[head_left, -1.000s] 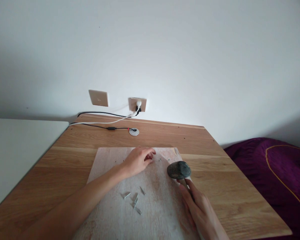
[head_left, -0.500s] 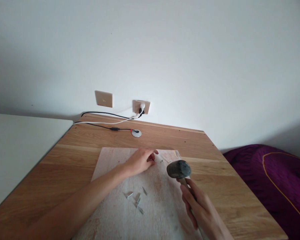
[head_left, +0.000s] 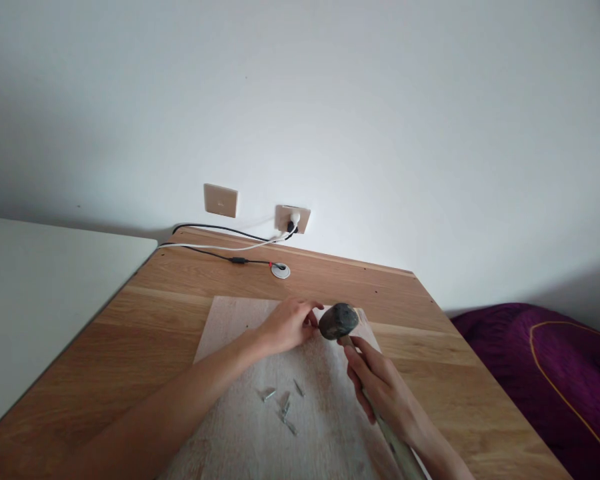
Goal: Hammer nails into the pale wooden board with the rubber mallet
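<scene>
My right hand [head_left: 377,380] is wrapped round the handle of a rubber mallet [head_left: 339,321], whose dark head hangs over the far right of a pale whitewashed board [head_left: 325,427]. Beside that head, my left hand [head_left: 293,323] rests on the board with thumb and forefinger pinched together. A small metal fastener seems to be between those fingertips, mostly hidden by them and the mallet. Nearer me on the board lie several loose silvery metal fasteners [head_left: 286,405], thin and nail-like, too small to tell exactly.
Under the board is a wooden desk [head_left: 430,393]. Black and white cables run along its back to a wall socket [head_left: 293,219] and a round cable grommet [head_left: 281,271]. A white surface [head_left: 55,287] adjoins on the left; purple fabric [head_left: 515,353] lies to the right.
The mallet in my right hand has moved left and farther from me, so its head is now close by my left fingertips. My left hand keeps its place on the board. The view has shifted slightly.
</scene>
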`<state>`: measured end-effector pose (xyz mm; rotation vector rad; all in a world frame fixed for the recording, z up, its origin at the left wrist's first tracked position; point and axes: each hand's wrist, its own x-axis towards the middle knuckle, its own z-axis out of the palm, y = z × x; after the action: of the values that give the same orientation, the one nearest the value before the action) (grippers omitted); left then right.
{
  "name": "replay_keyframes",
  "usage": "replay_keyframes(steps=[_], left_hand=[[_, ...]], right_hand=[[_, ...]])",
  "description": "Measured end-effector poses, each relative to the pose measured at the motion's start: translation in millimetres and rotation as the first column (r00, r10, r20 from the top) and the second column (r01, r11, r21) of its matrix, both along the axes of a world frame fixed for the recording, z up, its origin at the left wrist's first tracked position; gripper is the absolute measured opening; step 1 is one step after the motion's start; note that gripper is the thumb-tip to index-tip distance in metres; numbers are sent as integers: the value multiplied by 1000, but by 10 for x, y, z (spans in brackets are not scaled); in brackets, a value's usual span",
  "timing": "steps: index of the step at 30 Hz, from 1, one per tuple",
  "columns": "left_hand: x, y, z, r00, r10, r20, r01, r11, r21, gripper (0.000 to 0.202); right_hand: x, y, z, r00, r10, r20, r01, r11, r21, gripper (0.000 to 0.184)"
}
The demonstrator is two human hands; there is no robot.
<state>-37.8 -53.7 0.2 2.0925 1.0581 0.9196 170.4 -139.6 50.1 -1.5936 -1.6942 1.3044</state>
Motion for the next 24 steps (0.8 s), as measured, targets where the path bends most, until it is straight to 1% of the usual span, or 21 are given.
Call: replay_keyframes(steps=[3,6,12,15,19,24], left_hand=[[-2,4,-14,1000,2,16,-1,1000,-18,45],[-8,6,-6,1000,-14,13,15,1000,-20,45],[-18,0,24,1000,-29,2,29,999,-14,45],[-25,-6,43,999,-37,3,37,999,-8,44],[-39,-7,64,998,-55,-3,55,998,-11,44],[-44,4,62,998,-63,-25,63,998,17,44]], right_hand=[[32,-10,-6,1000,-2,5,2,1000,14,48],[41,-25,29,999,27,43,-28,1000,11,46],[-8,-35,76,995,16,94,-21,999,50,46],[-28,-32,84,991,29,132,-36,998,46,47],[-37,-50,108,993,1,121,-8,998,60,48],[-47,-59,141,987,43,152,-47,999,26,49]])
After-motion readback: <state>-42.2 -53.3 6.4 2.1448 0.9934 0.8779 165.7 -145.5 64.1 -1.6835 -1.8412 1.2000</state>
